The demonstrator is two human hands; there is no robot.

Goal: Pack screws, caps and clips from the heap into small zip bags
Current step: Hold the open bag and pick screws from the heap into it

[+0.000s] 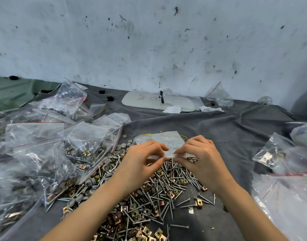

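Head view: at centre we see the left hand and the right hand each pinching the near edge of a small zip bag. The bag sits at the twelve o'clock end of the heap of screws, caps and clips on grey cloth. Filled bags pile at nine o'clock.
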